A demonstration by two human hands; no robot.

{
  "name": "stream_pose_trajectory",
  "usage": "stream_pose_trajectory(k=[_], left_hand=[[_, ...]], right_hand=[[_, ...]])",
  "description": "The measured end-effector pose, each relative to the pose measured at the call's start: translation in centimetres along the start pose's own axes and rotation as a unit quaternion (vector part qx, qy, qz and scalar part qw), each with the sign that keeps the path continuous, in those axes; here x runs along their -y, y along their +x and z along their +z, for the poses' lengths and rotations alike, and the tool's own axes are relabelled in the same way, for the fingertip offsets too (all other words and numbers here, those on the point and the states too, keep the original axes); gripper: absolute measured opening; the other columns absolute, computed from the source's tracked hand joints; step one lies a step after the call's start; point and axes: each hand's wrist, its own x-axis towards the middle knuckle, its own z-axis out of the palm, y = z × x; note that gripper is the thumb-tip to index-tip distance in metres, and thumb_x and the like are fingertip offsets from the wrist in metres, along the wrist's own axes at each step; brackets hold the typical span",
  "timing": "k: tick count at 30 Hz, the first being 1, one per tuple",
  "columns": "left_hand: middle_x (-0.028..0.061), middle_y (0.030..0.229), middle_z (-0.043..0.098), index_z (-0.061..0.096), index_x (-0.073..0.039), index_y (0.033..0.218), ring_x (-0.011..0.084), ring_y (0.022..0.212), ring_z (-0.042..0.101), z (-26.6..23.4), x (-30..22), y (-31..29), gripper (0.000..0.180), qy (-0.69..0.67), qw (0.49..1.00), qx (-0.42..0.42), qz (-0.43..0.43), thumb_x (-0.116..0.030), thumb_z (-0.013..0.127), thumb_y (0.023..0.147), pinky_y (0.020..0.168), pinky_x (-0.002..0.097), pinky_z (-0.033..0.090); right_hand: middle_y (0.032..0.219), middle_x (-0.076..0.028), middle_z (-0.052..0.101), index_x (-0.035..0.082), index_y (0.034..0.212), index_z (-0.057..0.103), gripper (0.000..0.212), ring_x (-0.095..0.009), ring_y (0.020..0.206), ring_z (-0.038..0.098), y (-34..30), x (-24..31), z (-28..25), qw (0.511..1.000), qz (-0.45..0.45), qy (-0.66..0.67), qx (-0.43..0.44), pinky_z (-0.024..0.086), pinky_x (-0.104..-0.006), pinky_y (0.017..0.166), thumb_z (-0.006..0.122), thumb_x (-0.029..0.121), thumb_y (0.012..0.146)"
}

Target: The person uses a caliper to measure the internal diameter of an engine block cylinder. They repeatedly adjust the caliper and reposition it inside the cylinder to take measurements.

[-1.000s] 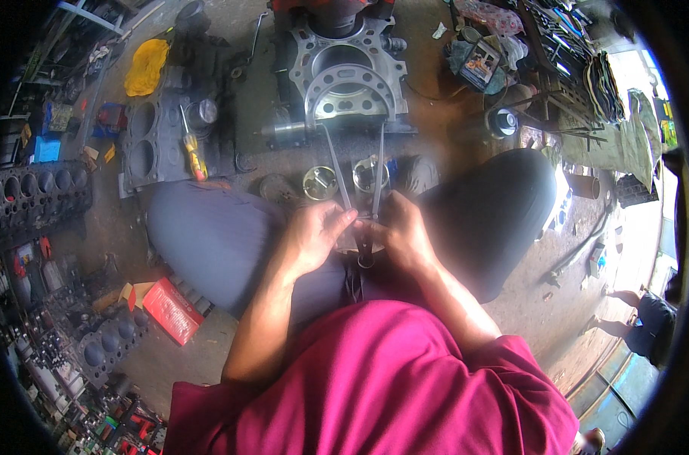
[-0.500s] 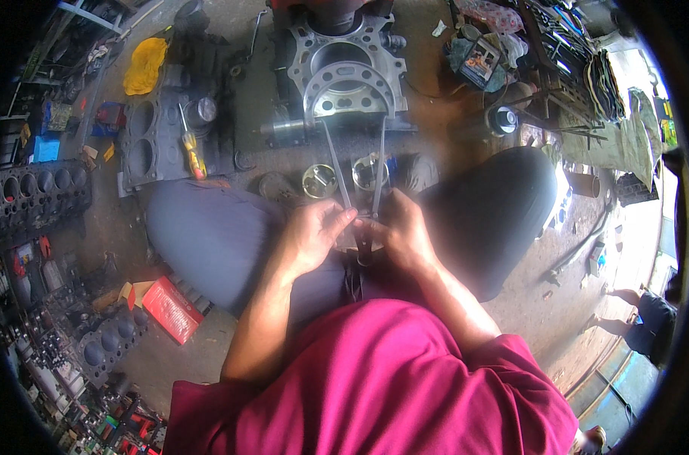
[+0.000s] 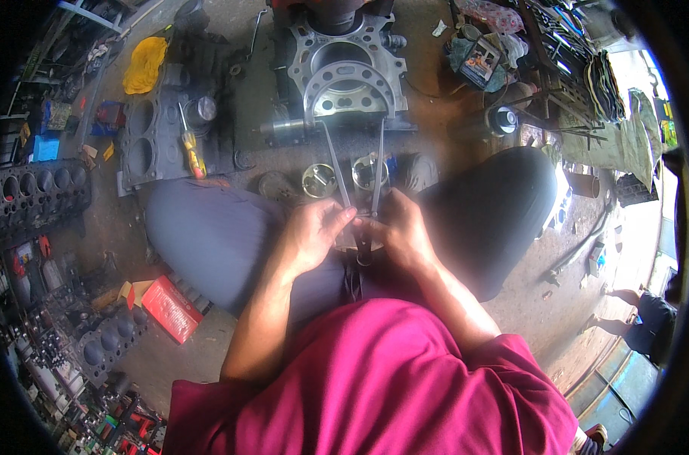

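Silver two-legged metal caliper [image 3: 338, 168], near end pinched in left hand [image 3: 312, 233] and right hand [image 3: 403, 233], far tips by pierced grey metal arch [image 3: 350, 67]; no clear shift since earlier, suggesting a steady hold.

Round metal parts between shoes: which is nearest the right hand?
The right round part, beyond the right hand; the left round part lies beyond the left hand.

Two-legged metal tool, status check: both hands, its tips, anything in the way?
Left hand, right hand: gripping two-legged metal tool, near end. Leg tips near ends of holed metal arch, contact unclear. Round metal parts show behind legs; no blockage seen.
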Motion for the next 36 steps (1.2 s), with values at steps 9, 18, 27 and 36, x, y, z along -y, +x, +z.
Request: stream_pose_trajectory(k=[9,18,27,36], left_hand=[[0.0032,0.069,0.064,0.069,-0.004,0.093,0.0086,0.057,0.059,0.25,0.38,-0.01,0.034,0.012,1.000,0.001,0.023,-0.036,0.063,0.100,0.053,0.0268,0.048],[0.0040,0.069,0.064,0.069,-0.003,0.092,0.0091,0.057,0.059,0.33,0.41,0.00,0.035,0.016,1.000,-0.003,0.025,-0.037,0.062,0.100,0.053,0.0271,0.048],[0.0049,0.069,0.064,0.068,-0.003,0.092,0.0102,0.056,0.060,0.25,0.43,0.20,0.036,0.026,1.000,-0.005,0.012,-0.037,0.062,0.100,0.053,0.0276,0.048],[0.0045,0.069,0.064,0.068,-0.003,0.092,0.0095,0.057,0.059,0.16,0.07,0.00,0.036,0.017,1.000,-0.003,0.013,-0.038,0.062,0.099,0.054,0.0273,0.048]], right_hand=[[0.102,-0.014,0.072,-0.003,0.114,0.056,0.033,-0.016,0.092,0.069,-0.41,0.40,-0.11,1.000,-0.005,0.004,-0.008,0.057,-0.0300,0.082,0.074,0.001,0.088],[0.096,-0.011,0.074,-0.001,0.110,0.059,0.032,-0.013,0.088,0.068,-0.32,0.30,-0.26,0.999,-0.009,-0.034,-0.016,0.056,-0.0294,0.077,0.079,0.006,0.085],[0.099,-0.012,0.073,-0.002,0.112,0.058,0.032,-0.015,0.090,0.068,-0.20,0.26,-0.15,1.000,0.015,0.000,-0.005,0.056,-0.0298,0.079,0.077,0.004,0.087],[0.099,-0.012,0.073,-0.002,0.113,0.057,0.033,-0.015,0.090,0.068,-0.21,0.15,-0.06,1.000,-0.014,-0.016,-0.008,0.056,-0.0299,0.080,0.077,0.004,0.087]])
